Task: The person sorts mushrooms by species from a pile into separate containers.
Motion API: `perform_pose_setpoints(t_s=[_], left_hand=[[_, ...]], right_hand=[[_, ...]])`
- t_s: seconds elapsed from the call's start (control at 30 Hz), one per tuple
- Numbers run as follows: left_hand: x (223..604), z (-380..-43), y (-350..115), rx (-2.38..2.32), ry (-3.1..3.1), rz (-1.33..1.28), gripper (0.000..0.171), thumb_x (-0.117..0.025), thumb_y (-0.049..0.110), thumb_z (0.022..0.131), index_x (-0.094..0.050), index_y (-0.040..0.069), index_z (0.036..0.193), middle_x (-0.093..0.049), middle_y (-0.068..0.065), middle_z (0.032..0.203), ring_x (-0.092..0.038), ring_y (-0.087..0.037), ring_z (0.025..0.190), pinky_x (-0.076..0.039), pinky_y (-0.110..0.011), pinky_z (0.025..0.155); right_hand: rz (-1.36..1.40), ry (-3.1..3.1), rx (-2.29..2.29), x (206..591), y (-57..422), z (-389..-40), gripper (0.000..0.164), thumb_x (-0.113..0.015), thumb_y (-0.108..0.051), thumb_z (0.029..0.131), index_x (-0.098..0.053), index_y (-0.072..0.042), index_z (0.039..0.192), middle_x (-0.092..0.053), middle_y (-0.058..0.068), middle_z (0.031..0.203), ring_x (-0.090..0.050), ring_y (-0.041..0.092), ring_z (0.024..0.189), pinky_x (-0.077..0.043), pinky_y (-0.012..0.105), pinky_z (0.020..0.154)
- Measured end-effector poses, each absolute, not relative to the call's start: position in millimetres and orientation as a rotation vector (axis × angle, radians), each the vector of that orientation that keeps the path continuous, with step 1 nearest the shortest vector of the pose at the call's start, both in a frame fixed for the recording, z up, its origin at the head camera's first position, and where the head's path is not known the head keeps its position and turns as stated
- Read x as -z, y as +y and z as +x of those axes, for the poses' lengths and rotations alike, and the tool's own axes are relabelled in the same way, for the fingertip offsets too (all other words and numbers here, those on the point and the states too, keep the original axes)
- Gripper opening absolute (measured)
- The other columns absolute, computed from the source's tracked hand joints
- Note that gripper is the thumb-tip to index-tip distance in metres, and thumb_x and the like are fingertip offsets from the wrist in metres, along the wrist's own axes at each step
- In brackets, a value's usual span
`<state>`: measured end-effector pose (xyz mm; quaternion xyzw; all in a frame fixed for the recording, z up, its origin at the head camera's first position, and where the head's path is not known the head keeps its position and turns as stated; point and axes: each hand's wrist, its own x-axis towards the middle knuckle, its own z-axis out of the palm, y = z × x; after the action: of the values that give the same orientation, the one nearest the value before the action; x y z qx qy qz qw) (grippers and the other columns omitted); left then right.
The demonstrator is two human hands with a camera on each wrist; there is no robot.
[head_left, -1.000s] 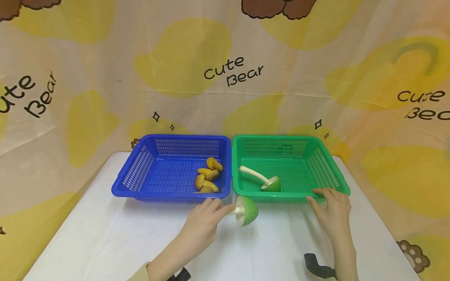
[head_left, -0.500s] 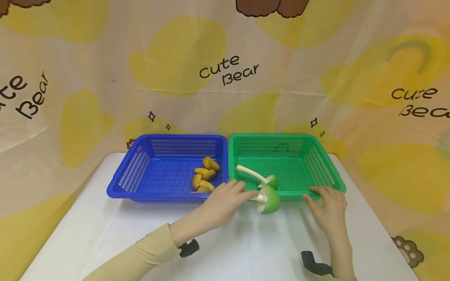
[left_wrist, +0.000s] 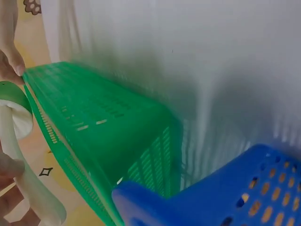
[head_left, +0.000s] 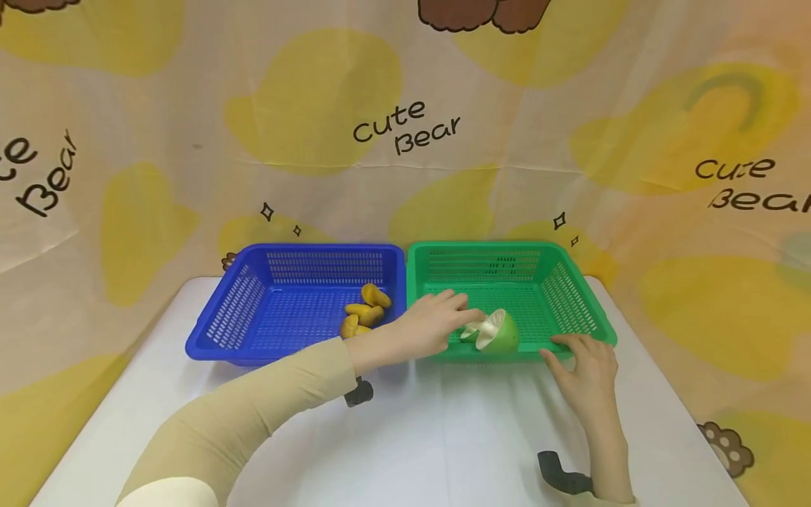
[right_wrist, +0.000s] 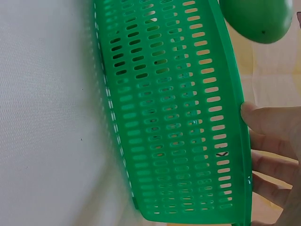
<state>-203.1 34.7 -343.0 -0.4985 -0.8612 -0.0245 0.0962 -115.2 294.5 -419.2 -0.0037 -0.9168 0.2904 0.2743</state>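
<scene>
My left hand (head_left: 437,325) pinches a mushroom (head_left: 505,334) with a green cap and a long white stem. In the head view it overlaps the near side of the green basket (head_left: 484,246), cap pointing right. The left wrist view shows the whole stem (left_wrist: 35,188) beyond the basket's rim, fingers around it. Another green-capped mushroom (head_left: 469,334) lies inside that basket, mostly hidden behind the left hand. At the basket's near right corner, my right hand (head_left: 591,373) grips the rim, thumb on the outer side and fingers over the edge.
To the left, a blue basket (head_left: 323,248) touches the green one side by side. Several yellow-brown mushrooms (head_left: 369,314) lie at its right end, partly hidden by the left forearm. Both baskets stand on a white table (head_left: 405,451) before a printed cloth (head_left: 285,105).
My left hand has carried the green-capped mushroom from in front of the blue basket rightward and up to the green basket. The right hand has stayed at the rim.
</scene>
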Motion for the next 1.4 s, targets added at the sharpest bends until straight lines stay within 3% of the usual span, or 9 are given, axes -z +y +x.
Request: perform_pose_setpoints(t_s=[0.2,0.37,0.43,0.67,0.93,1.17,1.27,1.4], left_hand=[[337,-228,51,-0.039,-2.644,-1.484,0.060,-0.065,-0.007,0.079,-0.056,0.025,0.129,-0.060,0.000,0.106,-0.052,-0.015,0.085,-0.034,-0.018,0.056],[345,-252,61,-0.058,-2.708,-1.475,0.045,-0.073,0.021,0.085,-0.057,0.023,0.127,-0.061,-0.002,0.111,-0.056,-0.018,0.093,-0.049,-0.023,0.064],[350,-261,64,-0.009,-2.754,-1.483,0.044,-0.073,0.024,0.085,-0.058,0.022,0.126,-0.061,-0.003,0.111,-0.057,-0.020,0.096,-0.052,-0.027,0.071],[355,-284,77,0.163,-2.967,-1.506,0.052,-0.058,-0.012,0.083,-0.055,0.019,0.124,-0.060,-0.003,0.117,-0.058,-0.019,0.104,-0.050,-0.025,0.081],[362,-299,93,0.128,-3.125,-1.477,0.049,-0.051,-0.007,0.091,-0.048,0.018,0.133,-0.056,-0.004,0.129,-0.055,-0.018,0.112,-0.047,-0.028,0.090],[362,-299,94,0.004,-3.226,-1.331,0.052,-0.046,-0.002,0.096,-0.044,0.024,0.141,-0.044,-0.001,0.148,-0.043,-0.021,0.137,-0.043,-0.040,0.107],[362,-301,93,-0.059,-3.226,-1.302,0.049,-0.048,0.002,0.097,-0.046,0.025,0.140,-0.045,0.000,0.147,-0.046,-0.020,0.134,-0.047,-0.039,0.100],[361,-303,92,-0.068,-3.203,-1.302,0.045,-0.051,0.006,0.097,-0.050,0.024,0.137,-0.051,-0.002,0.137,-0.056,-0.019,0.116,-0.049,-0.028,0.076]], right_hand=[[-0.006,-2.459,-0.781,420,294,-114,0.025,-0.075,-0.009,0.079,-0.067,0.001,0.100,-0.063,0.023,0.104,-0.048,0.041,0.104,-0.025,0.063,0.097],[0.006,-2.444,-0.774,423,294,-114,0.025,-0.076,-0.009,0.078,-0.067,0.001,0.099,-0.063,0.022,0.103,-0.048,0.041,0.103,-0.026,0.062,0.096],[0.012,-2.444,-0.773,423,294,-115,0.025,-0.076,-0.009,0.078,-0.067,0.001,0.099,-0.063,0.022,0.102,-0.048,0.040,0.103,-0.026,0.062,0.096],[0.024,-2.442,-0.769,422,295,-116,0.024,-0.077,-0.009,0.078,-0.067,0.000,0.098,-0.064,0.021,0.101,-0.048,0.040,0.103,-0.026,0.062,0.098],[0.029,-2.441,-0.766,423,296,-117,0.024,-0.077,-0.010,0.078,-0.067,0.000,0.099,-0.064,0.021,0.101,-0.049,0.040,0.102,-0.026,0.062,0.099],[0.027,-2.443,-0.795,423,296,-117,0.024,-0.076,-0.010,0.079,-0.067,0.000,0.100,-0.063,0.020,0.103,-0.047,0.040,0.105,-0.022,0.067,0.102],[0.026,-2.448,-0.800,422,296,-117,0.024,-0.076,-0.010,0.080,-0.066,-0.001,0.100,-0.063,0.021,0.103,-0.047,0.041,0.107,-0.019,0.069,0.105],[0.008,-2.467,-0.813,421,297,-116,0.025,-0.074,-0.011,0.081,-0.066,-0.001,0.102,-0.063,0.021,0.106,-0.045,0.042,0.110,-0.013,0.073,0.107]])
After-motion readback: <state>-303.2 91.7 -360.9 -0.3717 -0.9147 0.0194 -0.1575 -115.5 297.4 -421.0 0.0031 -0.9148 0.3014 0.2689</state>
